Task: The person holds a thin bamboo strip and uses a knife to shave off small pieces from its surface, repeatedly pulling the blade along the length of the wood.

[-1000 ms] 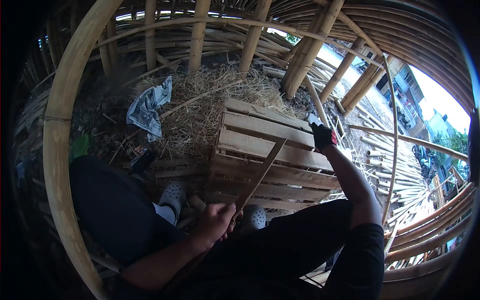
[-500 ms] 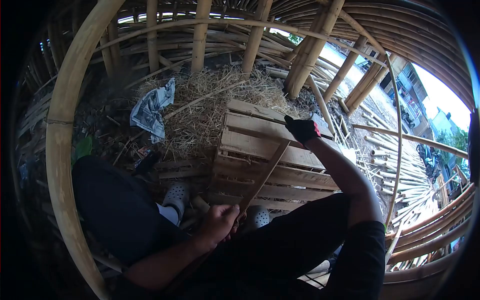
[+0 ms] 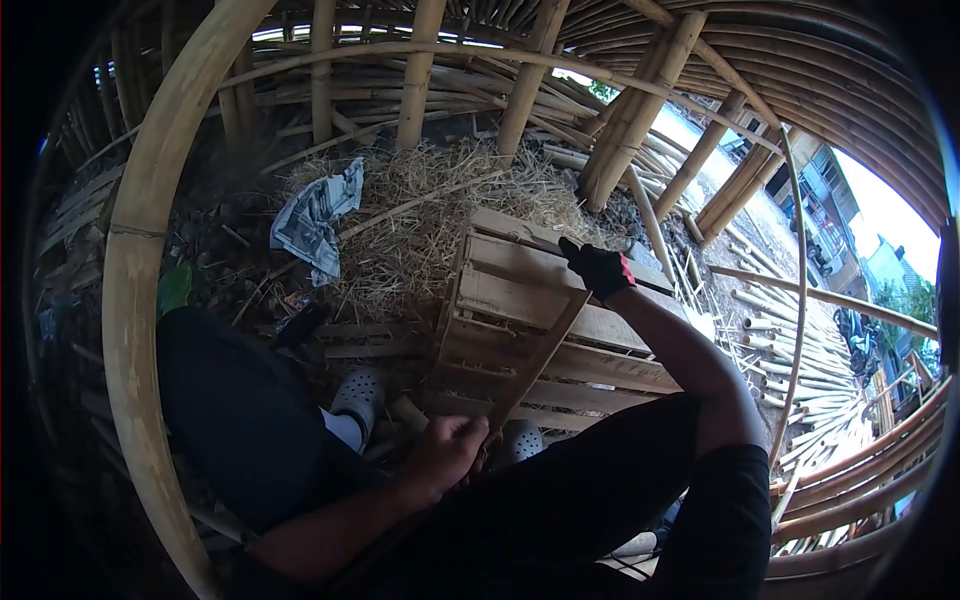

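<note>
My left hand (image 3: pixel 450 455) is bare and low in front of me, its fingers closed round the near end of a flat brown strip of wood or bamboo (image 3: pixel 540 360). The strip slants up and right over a slatted wooden crate (image 3: pixel 530 300). My right hand (image 3: pixel 598 274), in a black and red glove, is above the crate's upper side, close to the strip's far end. Its fingers look curled, with one dark tip pointing up and left; what they hold, if anything, is hidden.
A curved bamboo pole (image 3: pixel 140 300) rises close on my left. Beyond the crate lie straw (image 3: pixel 430 220) and a crumpled printed sheet (image 3: pixel 318 220). Upright bamboo posts (image 3: pixel 640 120) stand behind. Cut bamboo poles (image 3: pixel 790 350) cover the ground at right. My knees flank the strip.
The view has shifted slightly, so the surroundings sit a little further right and lower. My right hand has moved slightly left relative to the crate. My left hand keeps its grip on the strip.
</note>
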A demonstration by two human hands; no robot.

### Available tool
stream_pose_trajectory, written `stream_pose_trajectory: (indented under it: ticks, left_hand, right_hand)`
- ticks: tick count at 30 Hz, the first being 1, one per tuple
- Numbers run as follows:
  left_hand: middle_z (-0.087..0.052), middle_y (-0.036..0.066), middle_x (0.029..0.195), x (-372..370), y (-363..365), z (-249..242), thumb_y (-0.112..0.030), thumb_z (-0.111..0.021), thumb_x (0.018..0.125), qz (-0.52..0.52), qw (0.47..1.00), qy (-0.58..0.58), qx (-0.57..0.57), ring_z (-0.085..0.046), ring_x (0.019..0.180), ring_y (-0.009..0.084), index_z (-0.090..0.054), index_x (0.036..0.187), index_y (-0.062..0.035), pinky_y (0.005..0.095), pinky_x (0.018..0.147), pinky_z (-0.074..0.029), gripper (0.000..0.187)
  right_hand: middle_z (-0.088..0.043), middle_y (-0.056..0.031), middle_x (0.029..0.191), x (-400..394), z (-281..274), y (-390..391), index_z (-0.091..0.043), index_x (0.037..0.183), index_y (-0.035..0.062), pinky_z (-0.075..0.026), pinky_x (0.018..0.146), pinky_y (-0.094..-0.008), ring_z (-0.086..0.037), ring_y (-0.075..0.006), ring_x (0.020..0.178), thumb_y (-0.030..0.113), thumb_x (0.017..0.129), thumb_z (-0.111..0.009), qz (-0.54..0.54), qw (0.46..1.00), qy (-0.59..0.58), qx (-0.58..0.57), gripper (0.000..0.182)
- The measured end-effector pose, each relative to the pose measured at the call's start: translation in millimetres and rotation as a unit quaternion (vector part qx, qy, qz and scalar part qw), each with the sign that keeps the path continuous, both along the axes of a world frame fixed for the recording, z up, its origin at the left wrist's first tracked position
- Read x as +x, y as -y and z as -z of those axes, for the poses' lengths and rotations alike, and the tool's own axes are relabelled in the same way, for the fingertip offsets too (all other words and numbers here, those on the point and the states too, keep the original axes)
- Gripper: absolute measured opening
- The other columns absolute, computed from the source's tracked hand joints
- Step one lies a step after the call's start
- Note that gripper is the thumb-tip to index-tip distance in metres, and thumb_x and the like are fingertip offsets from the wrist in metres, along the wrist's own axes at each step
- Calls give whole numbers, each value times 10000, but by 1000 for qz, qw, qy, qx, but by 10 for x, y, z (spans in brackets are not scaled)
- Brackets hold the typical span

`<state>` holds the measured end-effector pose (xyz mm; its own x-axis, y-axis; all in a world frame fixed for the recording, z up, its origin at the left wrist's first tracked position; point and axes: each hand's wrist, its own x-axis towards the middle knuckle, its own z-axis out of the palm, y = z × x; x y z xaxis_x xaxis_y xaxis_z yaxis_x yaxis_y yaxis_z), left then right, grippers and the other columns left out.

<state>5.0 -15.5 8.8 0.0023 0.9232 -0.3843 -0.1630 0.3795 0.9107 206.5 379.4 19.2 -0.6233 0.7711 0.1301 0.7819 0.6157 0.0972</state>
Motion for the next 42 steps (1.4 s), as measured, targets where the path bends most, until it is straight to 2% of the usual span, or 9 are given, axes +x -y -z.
stream_pose_trajectory:
  ticks: [9, 16, 18, 25, 31, 34, 36, 40, 42]
  left_hand:
    - [-534, 3, 574, 4, 8, -3, -347, -498, 973, -7, 1000, 10, -5, -458, 411, 70, -576, 824, -68, 221, 380, -352, 325]
    - [-534, 2, 572, 1, 16, -15, -353, -503, 970, -8, 1000, 9, -10, -460, 410, 69, -569, 810, -73, 221, 379, -352, 329]
    - [-533, 0, 572, 4, 17, -25, -353, -503, 969, -9, 1000, 4, -7, -463, 415, 68, -572, 815, -72, 220, 381, -352, 328]
    - [-535, -1, 577, 11, 14, -35, -347, -497, 973, -3, 1000, -3, -11, -466, 421, 69, -579, 827, -71, 220, 389, -359, 323]
    - [-533, 0, 578, 5, 5, -10, -341, -491, 975, 6, 1000, 5, -11, -466, 418, 75, -584, 843, -69, 223, 389, -358, 316]
    - [-534, 1, 580, 7, 9, -11, -339, -490, 975, -1, 1000, 6, -13, -467, 418, 77, -587, 851, -67, 225, 388, -357, 314]
    - [-535, 2, 583, 3, 17, -16, -340, -488, 975, 0, 1000, 3, -5, -468, 421, 77, -590, 859, -64, 225, 390, -361, 316]
    - [-538, 4, 588, -5, 13, 35, -343, -488, 974, 0, 1000, 2, 4, -470, 424, 75, -592, 865, -58, 226, 392, -365, 322]
    - [-539, 5, 588, -13, 22, -14, -346, -489, 973, 6, 1000, -9, -4, -473, 430, 74, -592, 871, -54, 225, 397, -374, 327]
  right_hand:
    - [-613, -135, 924, -134, -51, 131, -483, 1325, 151, -503, 643, -447, -648, -326, 760, 149, 900, -450, -110, 976, 2, 186, 426]
    - [-619, -124, 832, -51, 66, 65, -491, 1325, 199, -500, 593, -460, -647, -322, 727, 187, 925, -481, -38, 991, 65, 107, 400]
    - [-621, -119, 798, -28, 21, 117, -500, 1327, 238, -508, 570, -445, -648, -315, 703, 233, 937, -488, -57, 994, -1, 96, 390]
    - [-623, -110, 830, -209, -96, 243, -467, 1365, 301, -504, 543, -425, -644, -288, 689, 222, 936, -486, -60, 981, 42, 181, 437]
    - [-627, -100, 902, -238, -45, 133, -455, 1375, 298, -517, 605, -416, -657, -288, 775, 196, 947, -455, -82, 986, 100, 108, 440]
    - [-626, -98, 966, -228, -107, 89, -425, 1387, 302, -524, 653, -411, -661, -292, 807, 209, 961, -433, 69, 995, 64, -37, 435]
    - [-654, -113, 963, -107, -115, 177, -529, 1303, 201, -522, 691, -413, -661, -304, 822, 267, 968, -433, -19, 993, 102, 60, 355]
    - [-652, -104, 805, 243, 99, -110, -594, 1175, 181, -507, 648, -435, -662, -296, 753, 365, 1000, -340, -76, 981, 63, 168, 359]
    - [-661, -132, 868, 393, 123, -390, -591, 1220, 135, -516, 658, -434, -664, -300, 790, 218, 950, -451, 127, 974, 176, 60, 316]
